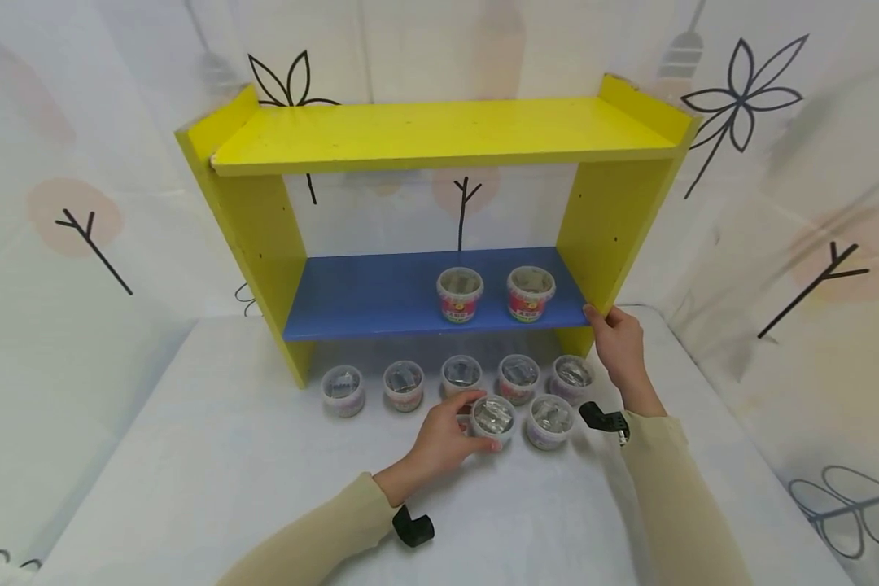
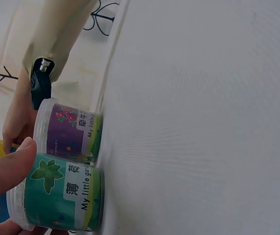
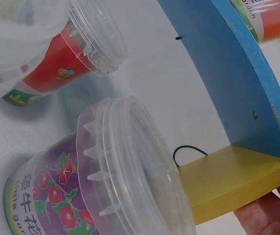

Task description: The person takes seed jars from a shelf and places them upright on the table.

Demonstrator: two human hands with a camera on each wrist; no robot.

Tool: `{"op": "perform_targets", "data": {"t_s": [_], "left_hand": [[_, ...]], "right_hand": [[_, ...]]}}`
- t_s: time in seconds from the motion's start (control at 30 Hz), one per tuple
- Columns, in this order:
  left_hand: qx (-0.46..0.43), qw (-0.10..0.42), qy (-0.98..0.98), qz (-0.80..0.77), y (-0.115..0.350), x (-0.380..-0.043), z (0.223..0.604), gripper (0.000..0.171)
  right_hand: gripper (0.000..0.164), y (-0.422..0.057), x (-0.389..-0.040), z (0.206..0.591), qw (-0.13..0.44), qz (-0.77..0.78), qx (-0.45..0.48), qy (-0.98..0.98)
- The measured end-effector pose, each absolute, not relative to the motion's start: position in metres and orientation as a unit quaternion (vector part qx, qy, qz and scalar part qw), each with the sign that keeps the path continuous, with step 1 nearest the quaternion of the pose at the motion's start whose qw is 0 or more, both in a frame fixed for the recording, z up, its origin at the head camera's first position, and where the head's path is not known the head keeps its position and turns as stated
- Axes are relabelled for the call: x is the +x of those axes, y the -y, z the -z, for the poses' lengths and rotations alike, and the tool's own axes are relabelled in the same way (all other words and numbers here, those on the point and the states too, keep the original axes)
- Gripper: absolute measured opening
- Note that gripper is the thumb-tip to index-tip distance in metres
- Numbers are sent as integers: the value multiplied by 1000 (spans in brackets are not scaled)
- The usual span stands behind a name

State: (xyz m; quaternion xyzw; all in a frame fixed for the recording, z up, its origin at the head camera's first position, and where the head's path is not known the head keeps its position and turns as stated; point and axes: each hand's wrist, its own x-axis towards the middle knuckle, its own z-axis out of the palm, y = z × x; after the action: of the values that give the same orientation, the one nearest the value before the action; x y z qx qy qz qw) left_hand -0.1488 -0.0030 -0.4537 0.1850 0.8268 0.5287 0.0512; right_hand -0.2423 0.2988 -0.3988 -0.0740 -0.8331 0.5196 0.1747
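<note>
My left hand (image 1: 443, 439) grips a small clear-lidded plastic tub (image 1: 494, 417), thumb on the near side and fingers round the far side. In the left wrist view this tub (image 2: 56, 193) has a green leaf label and sits on or very near the white surface. Beside it stands a purple-labelled tub (image 2: 71, 129). My right hand (image 1: 619, 346) holds the lower front edge of the right side panel of a yellow and blue shelf (image 1: 439, 134). In the right wrist view, fingers (image 3: 269, 215) show at the yellow panel, near another purple flower-labelled tub (image 3: 56, 191).
Two pink-labelled tubs, one in the middle (image 1: 460, 295) and one further right (image 1: 531, 294), stand on the blue board (image 1: 366, 293). Several tubs line the white table (image 1: 190, 488) before the shelf, from the leftmost tub (image 1: 343, 391) to the rightmost tub (image 1: 571, 379). A patterned cloth (image 1: 80, 122) hangs behind.
</note>
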Motion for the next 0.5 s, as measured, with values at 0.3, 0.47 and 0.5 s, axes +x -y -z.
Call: {"op": "perform_targets", "data": {"t_s": [0.3,0.47,0.5], "left_hand": [[190,55,-824,-530,5,-150,452,80],[194,63,-813,-546,10,-150,449,75],[194,64,-810,-550,11,-150,447,74]], "right_hand": [[62,-299,-242,399,174,-519,-72,834],[61,-299,-242,399,176,-518,-71,834],[61,-299,-242,399,176,-519,-71,833]]}}
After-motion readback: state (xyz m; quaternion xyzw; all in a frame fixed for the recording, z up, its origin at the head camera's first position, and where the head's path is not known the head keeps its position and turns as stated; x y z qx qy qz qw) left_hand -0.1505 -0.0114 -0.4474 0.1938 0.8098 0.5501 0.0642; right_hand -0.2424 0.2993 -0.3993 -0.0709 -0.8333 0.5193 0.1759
